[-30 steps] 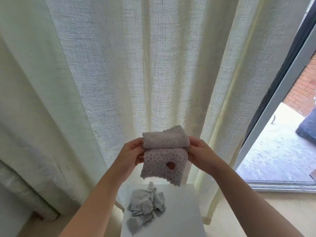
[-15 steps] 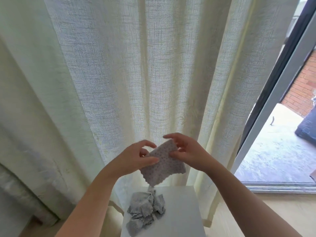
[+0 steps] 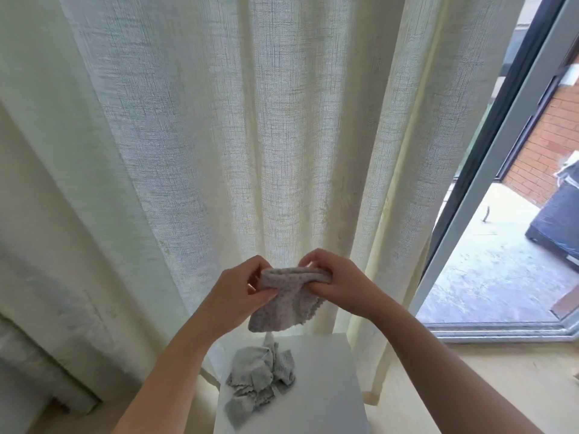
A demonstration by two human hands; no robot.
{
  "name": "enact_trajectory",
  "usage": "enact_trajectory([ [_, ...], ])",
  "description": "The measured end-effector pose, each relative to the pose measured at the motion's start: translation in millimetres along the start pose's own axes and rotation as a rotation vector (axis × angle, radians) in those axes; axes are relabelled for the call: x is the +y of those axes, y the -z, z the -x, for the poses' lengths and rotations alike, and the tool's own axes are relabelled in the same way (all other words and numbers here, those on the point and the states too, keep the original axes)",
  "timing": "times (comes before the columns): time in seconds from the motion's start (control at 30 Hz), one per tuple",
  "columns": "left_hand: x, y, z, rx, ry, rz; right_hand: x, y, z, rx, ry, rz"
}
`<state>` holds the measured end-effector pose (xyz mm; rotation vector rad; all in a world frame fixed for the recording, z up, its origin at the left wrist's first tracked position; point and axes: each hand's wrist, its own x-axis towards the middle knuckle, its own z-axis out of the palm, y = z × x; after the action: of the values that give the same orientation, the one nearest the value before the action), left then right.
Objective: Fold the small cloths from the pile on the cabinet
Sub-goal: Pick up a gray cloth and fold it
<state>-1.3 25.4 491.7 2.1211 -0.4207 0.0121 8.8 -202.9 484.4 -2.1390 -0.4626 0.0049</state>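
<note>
A small grey dotted cloth (image 3: 283,303) hangs in the air above the cabinet, folded over along its top edge. My left hand (image 3: 239,288) pinches its left end and my right hand (image 3: 336,285) pinches its right end, the two hands close together. Below them a crumpled pile of grey cloths (image 3: 261,382) lies on the left part of the white cabinet top (image 3: 326,393).
A cream curtain (image 3: 235,136) hangs right behind the cabinet and fills most of the view. To the right stand a grey door frame (image 3: 488,170) and an open doorway onto a paved terrace. Light wooden floor (image 3: 507,374) lies right of the cabinet.
The cloth went from a wide half fold to a narrower fold. My hands came closer together and sank a little toward the cabinet.
</note>
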Motion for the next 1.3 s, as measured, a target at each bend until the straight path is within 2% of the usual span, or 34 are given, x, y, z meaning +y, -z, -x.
enact_trajectory([
  [0.13, 0.7, 4.2, 4.9, -0.041, -0.103, 0.005, -5.3, 3.1, 6.9, 0.056, 0.113, 0.059],
  [0.3, 5.0, 12.3, 4.5, -0.112, -0.274, -0.295, -5.2, 2.0, 4.6, 0.038, 0.159, 0.143],
  [0.53, 9.1, 22.5, -2.6, -0.129, -0.229, -0.479, -2.5, 3.1, -0.7, -0.02, 0.164, 0.225],
  [0.77, 7.9, 22.1, -3.4, -0.174, -0.278, -0.683, -6.4, 8.8, -0.4, -0.073, 0.134, 0.392],
  [0.97, 11.5, 18.9, 1.5, -0.075, -0.399, -0.909, -9.1, 12.3, 2.4, -0.087, 0.111, 0.518],
  [1.1, 20.2, 15.2, -0.8, 0.014, -0.358, -0.993, -14.2, 13.2, 1.9, -0.052, 0.127, 0.599],
  [1.3, 21.2, 20.5, -6.0, -0.265, -0.392, -0.93, -13.9, 18.6, -2.4, -0.024, 0.156, 0.617],
])
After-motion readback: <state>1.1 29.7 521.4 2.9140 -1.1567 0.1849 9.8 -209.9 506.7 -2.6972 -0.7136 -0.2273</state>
